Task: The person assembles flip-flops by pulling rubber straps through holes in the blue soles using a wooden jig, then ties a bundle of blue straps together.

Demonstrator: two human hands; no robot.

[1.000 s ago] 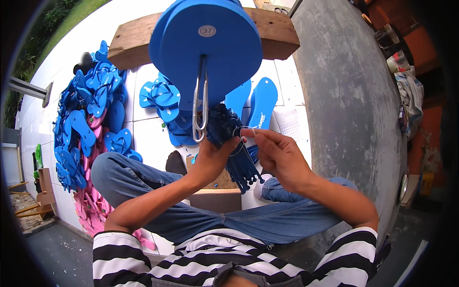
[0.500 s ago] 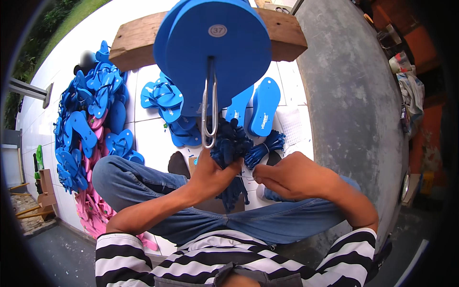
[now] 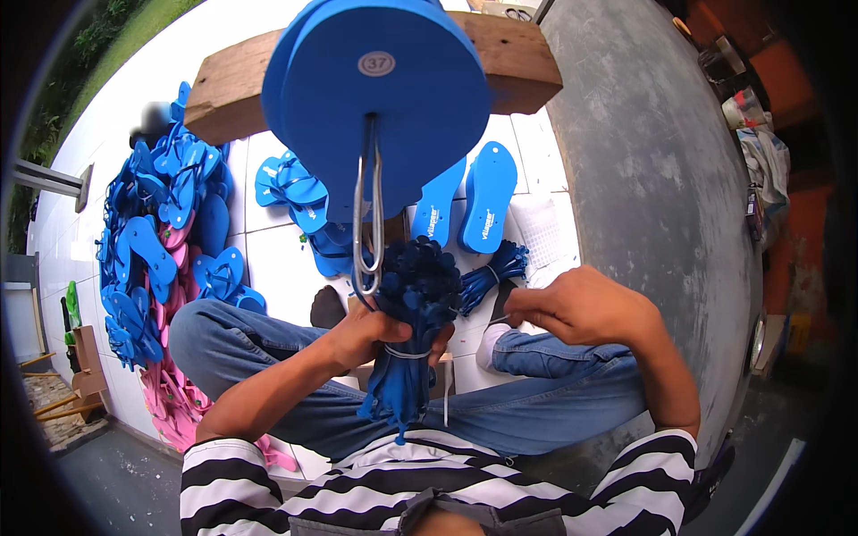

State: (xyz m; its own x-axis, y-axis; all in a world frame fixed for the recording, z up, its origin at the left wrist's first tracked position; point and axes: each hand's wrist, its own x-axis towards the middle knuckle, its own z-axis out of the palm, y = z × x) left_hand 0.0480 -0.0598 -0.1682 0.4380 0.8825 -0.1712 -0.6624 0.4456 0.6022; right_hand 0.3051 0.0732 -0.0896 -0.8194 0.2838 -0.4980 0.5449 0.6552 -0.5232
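My left hand (image 3: pixel 365 332) is closed round a bundle of dark blue flip-flop straps (image 3: pixel 418 286), which stands upright between my knees. A pale band (image 3: pixel 407 355) circles the bundle below its knobbly top, and the strap ends fan out beneath. My right hand (image 3: pixel 581 308) is apart from it to the right, fingers pinched, with a thin, metallic-looking piece (image 3: pixel 502 319) poking out of them. Just above my left hand hangs a long metal loop (image 3: pixel 371 214), stuck through a stack of blue soles (image 3: pixel 375 98). What the fingertips behind the bundle touch is hidden.
A wooden beam (image 3: pixel 234 85) crosses behind the soles. To the left is a big heap of blue flip-flops (image 3: pixel 147 250) with pink ones (image 3: pixel 170 393) beside it. Ahead lie blue soles (image 3: pixel 490 196), a second strap bundle (image 3: pixel 492 277) and a paper sheet (image 3: pixel 541 228).
The bundle has been turned in my left hand and come nearer to me, so its band and fanned ends now show. My right hand has lifted slightly and moved away to the right.
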